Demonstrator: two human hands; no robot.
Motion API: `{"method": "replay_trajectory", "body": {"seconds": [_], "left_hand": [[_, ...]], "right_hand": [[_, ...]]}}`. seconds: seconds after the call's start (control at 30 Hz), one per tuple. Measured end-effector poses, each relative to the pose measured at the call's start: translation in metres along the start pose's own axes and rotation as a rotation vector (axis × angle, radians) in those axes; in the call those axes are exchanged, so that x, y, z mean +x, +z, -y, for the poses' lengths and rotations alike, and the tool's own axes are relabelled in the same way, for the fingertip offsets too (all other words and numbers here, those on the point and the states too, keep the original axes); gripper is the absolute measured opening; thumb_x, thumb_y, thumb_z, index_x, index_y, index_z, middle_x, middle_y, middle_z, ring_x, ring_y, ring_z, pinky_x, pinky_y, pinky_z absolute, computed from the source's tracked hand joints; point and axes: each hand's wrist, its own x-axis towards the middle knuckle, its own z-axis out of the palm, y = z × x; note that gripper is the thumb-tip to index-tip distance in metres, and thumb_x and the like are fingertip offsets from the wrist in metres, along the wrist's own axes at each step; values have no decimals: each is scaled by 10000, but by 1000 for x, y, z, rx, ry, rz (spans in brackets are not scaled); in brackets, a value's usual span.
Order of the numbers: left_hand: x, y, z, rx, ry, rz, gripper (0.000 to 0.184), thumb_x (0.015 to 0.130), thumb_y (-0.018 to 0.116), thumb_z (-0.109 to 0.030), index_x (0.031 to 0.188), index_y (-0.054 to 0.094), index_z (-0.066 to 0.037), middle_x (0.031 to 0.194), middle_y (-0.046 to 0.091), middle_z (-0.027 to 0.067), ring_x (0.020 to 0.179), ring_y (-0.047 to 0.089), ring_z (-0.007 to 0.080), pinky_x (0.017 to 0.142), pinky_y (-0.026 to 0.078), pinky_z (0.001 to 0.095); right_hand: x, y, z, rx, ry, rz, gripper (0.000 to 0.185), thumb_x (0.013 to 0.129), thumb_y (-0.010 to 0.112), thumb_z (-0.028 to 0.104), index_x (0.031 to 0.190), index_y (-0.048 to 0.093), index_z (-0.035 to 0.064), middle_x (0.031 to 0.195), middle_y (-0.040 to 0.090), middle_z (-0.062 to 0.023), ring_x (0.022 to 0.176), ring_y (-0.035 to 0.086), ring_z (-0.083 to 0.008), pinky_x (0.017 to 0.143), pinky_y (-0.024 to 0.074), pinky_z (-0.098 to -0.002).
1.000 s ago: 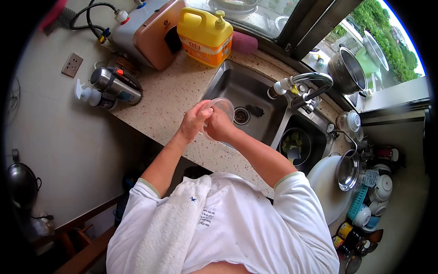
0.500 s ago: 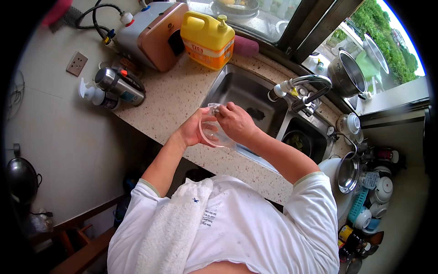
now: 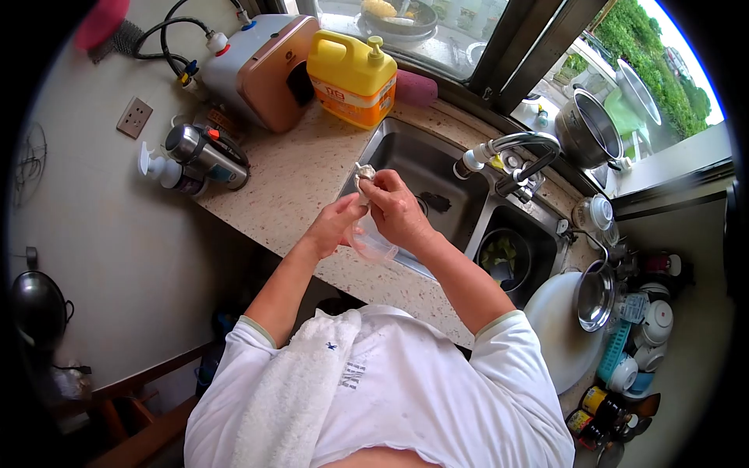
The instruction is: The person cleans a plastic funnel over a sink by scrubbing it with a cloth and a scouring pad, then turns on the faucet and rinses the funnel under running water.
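In the head view, the left hand [image 3: 335, 225] grips a clear container [image 3: 373, 246], which lies partly beneath the right hand [image 3: 398, 207], itself pinching a whitish wad [image 3: 365, 175]. The right hand hides some of the container; the wad's material is unclear.

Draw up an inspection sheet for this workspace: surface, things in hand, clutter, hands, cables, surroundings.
Surface: speckled countertop with a two-basin steel sink.
Things in hand: clear plastic tub; small whitish item, too small to identify.
Clutter: yellow jug, steel flask, pump bottle; dark scrap in the left basin.
Hands: left hand holds the tub; right hand pinches the whitish item.
Cables: black hoses by the boxy appliance.
Surroundings: window beyond the sink; wall socket at left.
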Motion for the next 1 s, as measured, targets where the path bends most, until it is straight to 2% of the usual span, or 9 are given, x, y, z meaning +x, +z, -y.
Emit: {"method": "replay_trajectory", "body": {"seconds": [0.2, 0.3, 0.47, 0.5, 0.6, 0.7, 0.77, 0.83, 1.0], "left_hand": [[-4, -15, -7, 20, 244, -119, 716, 819, 648, -342, 1407, 360, -53, 1224, 503, 85, 992, 554, 196, 726, 572, 377], [-9, -14, 0, -111, 218, -115, 656, 860, 608, -362, 1389, 380, -47, 1252, 494, 92, 1048, 561, 260, 817, 539, 451], [2, -4, 19, -206, 107, 39, 738, 903, 399, -613, 1394, 355, -63, 1350, 432, 111, 1195, 503, 266, 944, 475, 466], [3, 1, 16, -245, 107, 82, 780, 895, 346, -666, 1394, 350, -66, 1367, 421, 114, 1220, 490, 263, 962, 464, 463], [3, 4, 7, -242, 154, 29, 874, 838, 267, -744, 1402, 327, -79, 1376, 423, 120, 1268, 453, 252, 1012, 424, 458], [0, 4, 3, -359, 93, -8, 868, 835, 247, -763, 1284, 459, -51, 1218, 533, 104, 1148, 517, 222, 959, 453, 389], [1, 1, 4, -431, 64, -4, 876, 835, 229, -772, 1202, 533, -36, 1127, 581, 88, 1052, 566, 196, 917, 471, 345], [2, -3, 7, -440, 34, 155, 872, 829, 255, -777, 1184, 536, -31, 1128, 580, 87, 1033, 570, 194, 904, 473, 336], [-4, 5, -2, -379, 14, 190, 817, 857, 401, -715, 1239, 501, 1, 1145, 548, 90, 992, 566, 209, 826, 491, 310]], "right_hand": [[-25, 14, -23, -34, 527, 94, 310, 773, 599, 47, 1079, 593, 2, 1008, 522, -215, 866, 568, -386, 762, 487, -414], [-32, 20, -6, 14, 503, -78, 352, 768, 600, 30, 1118, 581, -3, 990, 525, -192, 815, 573, -326, 733, 483, -380], [-5, 32, -6, 455, 356, -281, 330, 800, 640, 22, 1127, 593, 11, 990, 545, -117, 772, 574, -199, 727, 483, -279], [-1, 30, -1, 617, 378, -139, 307, 800, 669, 34, 1100, 610, 7, 976, 554, -83, 783, 570, -167, 737, 476, -257], [5, 24, 7, 540, 261, 135, 255, 821, 672, 11, 1071, 626, 9, 991, 572, -35, 774, 560, -74, 708, 472, -213], [0, 22, 8, 811, 494, 334, 217, 811, 658, -5, 1026, 636, 12, 958, 584, -8, 767, 555, -67, 699, 470, -220], [-4, 14, 14, 781, 471, 463, 188, 807, 649, -6, 993, 634, 13, 948, 583, 6, 756, 551, -63, 687, 464, -217], [0, -3, 24, 722, 434, 576, 112, 804, 644, -4, 911, 621, 18, 923, 580, 17, 756, 544, -55, 659, 444, -211], [5, -20, 35, 584, 332, 644, 140, 739, 659, 48, 878, 649, 62, 921, 629, -50, 778, 602, -172, 696, 474, -312]]}}
